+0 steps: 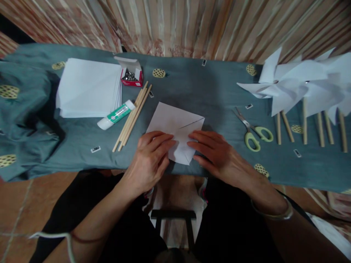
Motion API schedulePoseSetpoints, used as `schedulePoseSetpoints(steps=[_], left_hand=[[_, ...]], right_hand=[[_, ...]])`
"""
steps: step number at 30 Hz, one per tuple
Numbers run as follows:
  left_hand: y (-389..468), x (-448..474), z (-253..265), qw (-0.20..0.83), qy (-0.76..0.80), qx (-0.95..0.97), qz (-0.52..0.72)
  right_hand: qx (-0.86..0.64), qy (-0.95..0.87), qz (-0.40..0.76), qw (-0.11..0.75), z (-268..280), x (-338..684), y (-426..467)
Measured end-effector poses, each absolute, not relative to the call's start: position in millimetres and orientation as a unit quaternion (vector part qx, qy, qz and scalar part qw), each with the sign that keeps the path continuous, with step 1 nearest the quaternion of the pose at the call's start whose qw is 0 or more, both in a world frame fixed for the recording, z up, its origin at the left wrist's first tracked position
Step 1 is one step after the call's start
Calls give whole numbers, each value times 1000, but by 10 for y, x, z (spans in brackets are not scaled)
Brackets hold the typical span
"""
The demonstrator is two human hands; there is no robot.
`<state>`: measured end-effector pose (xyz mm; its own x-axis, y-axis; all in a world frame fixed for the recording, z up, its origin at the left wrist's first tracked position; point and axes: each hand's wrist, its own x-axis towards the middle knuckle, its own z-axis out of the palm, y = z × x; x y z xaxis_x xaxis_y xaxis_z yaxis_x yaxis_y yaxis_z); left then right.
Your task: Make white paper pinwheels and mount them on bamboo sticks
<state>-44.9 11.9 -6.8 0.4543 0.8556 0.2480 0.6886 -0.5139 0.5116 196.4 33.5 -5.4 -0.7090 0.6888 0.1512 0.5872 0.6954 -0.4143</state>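
A square white paper sheet (171, 118) lies near the front edge of the table, with slits cut inward from its right and bottom corners. My left hand (149, 157) grips its lower left side, fingers bent over the top and the thumb low by the edge. At the lower right side, my right hand (216, 153) has its fingers on the paper and its thumb close to the bottom corner. Green-handled scissors (249, 129) lie to the right of my right hand, blades slightly apart. Left of the sheet rest several thin wooden sticks (133, 118).
A glue stick (116, 115) leans against the sticks. Behind it are a stack of white paper (89, 87) and an open red box (132, 77) of small metal pins. Several white paper pinwheels (304, 78) on sticks lie at the right. A curtain (192, 29) hangs behind the table.
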Motion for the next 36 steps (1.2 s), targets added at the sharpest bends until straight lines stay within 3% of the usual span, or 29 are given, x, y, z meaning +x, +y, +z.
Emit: schedulePoseSetpoints(steps=[18,36], left_hand=[[117,-231,-108,153,409,860,263],[167,-202,-66,183,420,833,309]], right_hand=[[-377,-883,210,187,-54,1967,391],[-437,-809,266,289,-88,1827,419]])
